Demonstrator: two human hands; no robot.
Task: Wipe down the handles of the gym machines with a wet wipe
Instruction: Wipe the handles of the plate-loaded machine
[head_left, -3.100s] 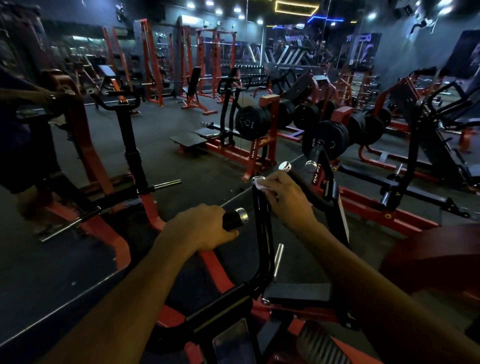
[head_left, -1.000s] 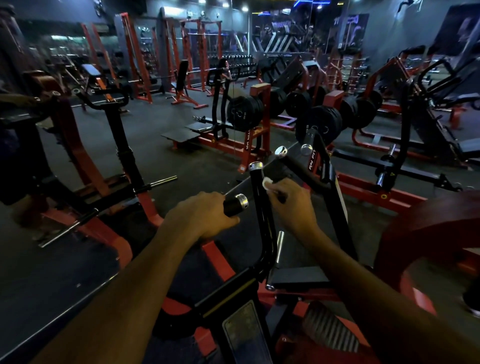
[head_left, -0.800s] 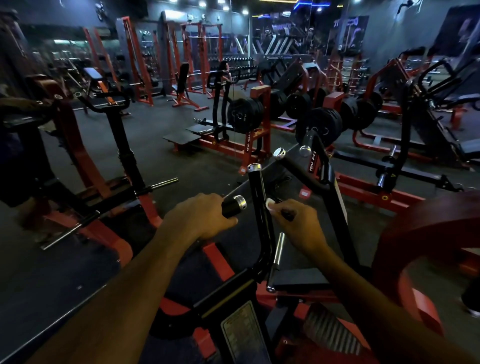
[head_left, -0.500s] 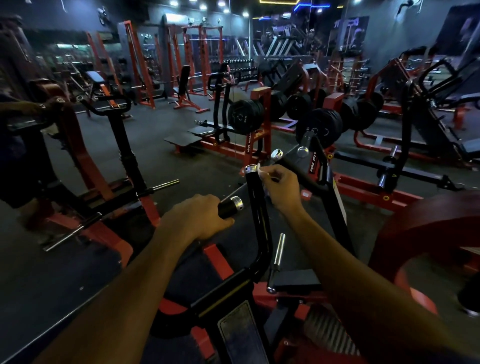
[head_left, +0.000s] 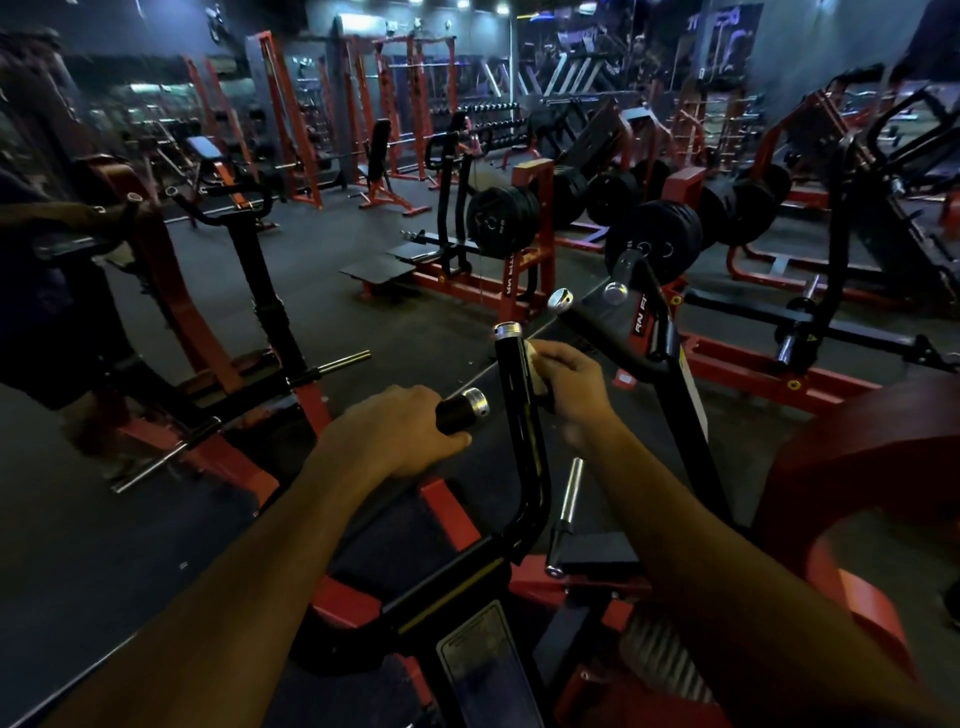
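Two bare hands work at a black and red gym machine, seen from a head camera looking down along both forearms. Left hand (head_left: 387, 428) is curled round a short black side handle (head_left: 460, 413) with a silver end cap, its grip closed on the bar as if to steady the machine. Right hand (head_left: 569, 382) pinches a pale wet wipe (head_left: 535, 364) and presses it against the right side of an upright black handle (head_left: 511, 395), near the top, just below its silver cap; this grip is closed on the wipe. Only a small part of the wipe shows between the fingers and the bar. To the right and beyond stands a second angled handle (head_left: 597, 332), also silver-capped, apart from both hands. Farther off the dim hall holds red frames, benches and racks of black weight plates (head_left: 501, 221), and at the left edge part of another person stands by another machine. As a judgement, the task is at an early or middle stage: the upright handle is being wiped now, and whether any bar is already clean cannot be told, since no wet sheen shows in this light. Likely left are the handle under the left hand, the angled one, and the machines across the room.
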